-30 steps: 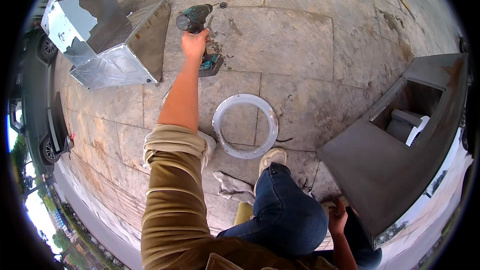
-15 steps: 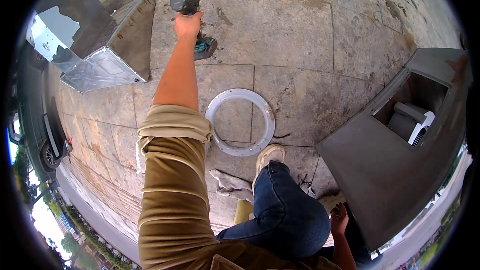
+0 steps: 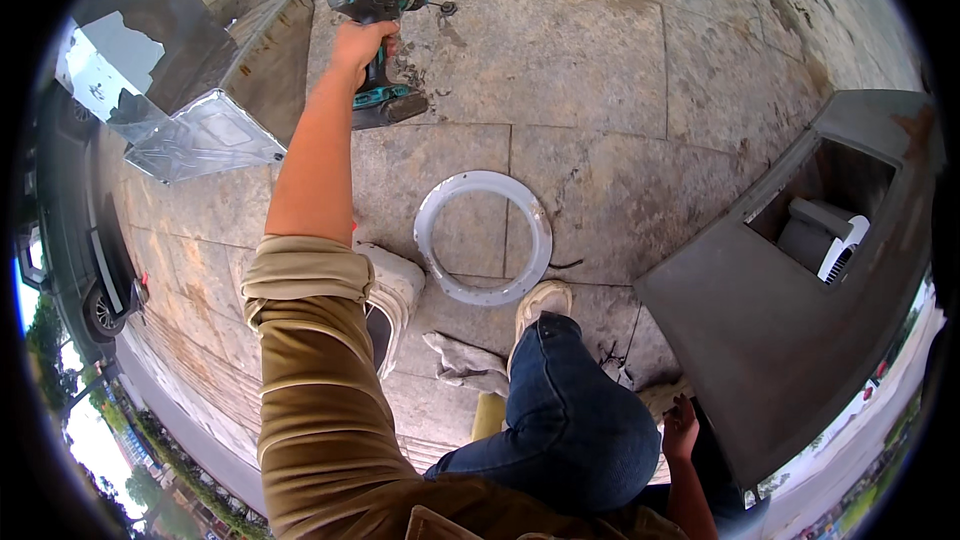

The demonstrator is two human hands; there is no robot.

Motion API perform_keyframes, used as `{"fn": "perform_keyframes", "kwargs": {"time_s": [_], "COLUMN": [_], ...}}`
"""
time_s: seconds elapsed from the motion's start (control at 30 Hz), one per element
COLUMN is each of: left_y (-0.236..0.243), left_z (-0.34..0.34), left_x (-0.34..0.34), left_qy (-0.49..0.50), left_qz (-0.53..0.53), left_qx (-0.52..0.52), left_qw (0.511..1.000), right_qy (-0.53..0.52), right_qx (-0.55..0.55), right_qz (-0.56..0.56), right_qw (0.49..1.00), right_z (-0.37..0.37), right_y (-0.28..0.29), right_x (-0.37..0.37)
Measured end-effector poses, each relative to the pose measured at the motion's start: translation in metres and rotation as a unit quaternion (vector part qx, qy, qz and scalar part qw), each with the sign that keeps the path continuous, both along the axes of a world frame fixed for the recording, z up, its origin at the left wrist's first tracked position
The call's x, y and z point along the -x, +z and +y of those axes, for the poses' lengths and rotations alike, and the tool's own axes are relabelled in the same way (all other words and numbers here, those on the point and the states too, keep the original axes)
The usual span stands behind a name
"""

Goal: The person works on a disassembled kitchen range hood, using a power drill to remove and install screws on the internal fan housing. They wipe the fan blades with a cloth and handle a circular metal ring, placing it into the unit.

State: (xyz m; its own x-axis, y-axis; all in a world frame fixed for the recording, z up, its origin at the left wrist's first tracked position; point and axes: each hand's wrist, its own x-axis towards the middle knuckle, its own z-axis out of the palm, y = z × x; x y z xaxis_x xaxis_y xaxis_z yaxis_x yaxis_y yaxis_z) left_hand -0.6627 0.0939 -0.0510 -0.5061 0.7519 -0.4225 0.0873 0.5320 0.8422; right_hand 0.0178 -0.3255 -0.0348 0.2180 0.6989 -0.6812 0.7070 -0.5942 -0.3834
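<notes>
At the upper left, my left hand (image 3: 362, 48) is wrapped round the grip of a teal and black cordless drill (image 3: 372, 0). The drill's chuck points right, and a thin bit with a small dark round end (image 3: 447, 9) sticks out of it. Low on the right, my right hand (image 3: 680, 428) hangs beside my bent knee, its fingers loosely curled with nothing visible in them. A pale grey flat ring (image 3: 483, 295) with small holes round its rim lies on the floor, nearer to me than the drill.
A metal box-like panel (image 3: 205, 140) stands at the left. On the right rises a large dark grey housing (image 3: 740, 310) with a rectangular opening. A whitish plastic container (image 3: 402, 285) sits partly behind my sleeve. A grey cloth (image 3: 465, 360) lies by my shoe (image 3: 545, 302).
My left hand has drawn slightly left with the drill, which looks larger and shows its bit more plainly. The whitish container has come into view beside my sleeve. My right hand stays about where it was.
</notes>
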Motion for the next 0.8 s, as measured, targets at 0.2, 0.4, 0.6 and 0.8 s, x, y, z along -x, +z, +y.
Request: {"fn": "perform_keyframes", "kwargs": {"time_s": [0.2, 0.4, 0.6, 0.8], "left_y": [0.042, 0.05, -0.007, -0.105], "left_z": [-0.098, -0.211, -0.237, -0.144], "left_x": [-0.067, -0.137, -0.178, -0.214], "left_qy": [-0.126, -0.248, -0.103, -0.108], "left_qz": [-0.079, -0.144, -0.093, -0.037], "left_qx": [0.094, 0.121, -0.082, -0.153], "left_qw": [0.984, 0.95, 0.987, 0.982], "right_qy": [0.05, -0.057, 0.054, 0.021], "right_qx": [-0.058, -0.054, -0.037, -0.017], "right_qz": [0.04, 0.111, 0.055, 0.077], "right_qw": [0.996, 0.991, 0.996, 0.997], "right_z": [-0.016, -0.016, -0.002, 0.01], "right_y": [-0.022, -0.027, -0.014, 0.001], "right_x": [-0.016, -0.017, 0.008, 0.012]}}
